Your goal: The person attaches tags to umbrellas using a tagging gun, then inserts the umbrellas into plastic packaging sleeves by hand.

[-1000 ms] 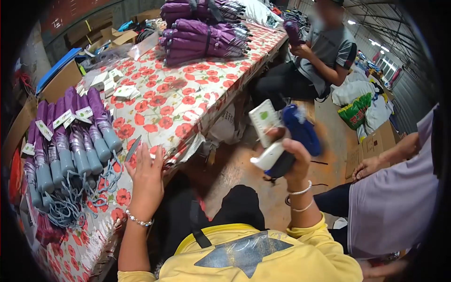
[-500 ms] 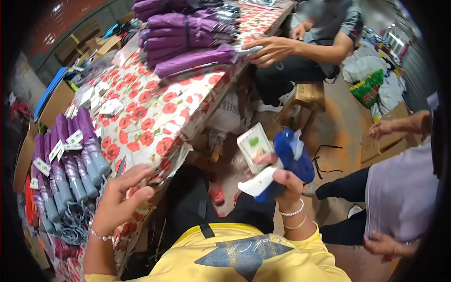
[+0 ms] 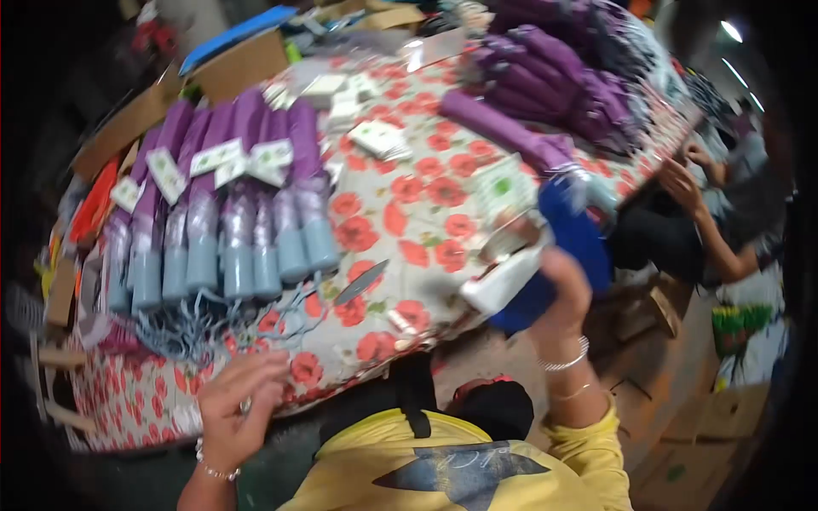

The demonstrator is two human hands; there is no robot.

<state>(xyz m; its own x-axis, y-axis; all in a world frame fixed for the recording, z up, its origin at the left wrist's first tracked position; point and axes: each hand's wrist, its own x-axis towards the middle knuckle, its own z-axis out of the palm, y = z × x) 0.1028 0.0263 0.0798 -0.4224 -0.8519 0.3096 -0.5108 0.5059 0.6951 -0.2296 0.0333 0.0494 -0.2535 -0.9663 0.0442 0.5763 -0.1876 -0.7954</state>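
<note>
My left hand (image 3: 243,400) is at the table's front edge, slightly blurred, its fingers loosely bent and nothing visible in them. Closed around a white card stack (image 3: 503,277) and a dark blue item (image 3: 575,247), my right hand (image 3: 558,298) is raised over the table's right front edge. A card with a green mark (image 3: 503,187) sticks up from this bundle. Purple umbrellas (image 3: 230,128) with grey-blue handles, cords and white tags lie side by side at left. One more purple umbrella (image 3: 490,123) lies farther back. Pointed scissors or a blade (image 3: 361,283) rests between my hands.
The flowered tablecloth (image 3: 409,200) bears white card stacks (image 3: 379,139) and a large purple umbrella pile (image 3: 562,77). Cardboard (image 3: 239,68) stands behind the left row. A seated person (image 3: 733,196) is at right, near a wooden stool (image 3: 652,315) and a cardboard box (image 3: 716,417).
The view has swung left, bringing the umbrella row nearer the middle. A single umbrella now lies beside the pile. My right hand still holds the cards and blue item; my left fingers are more bent.
</note>
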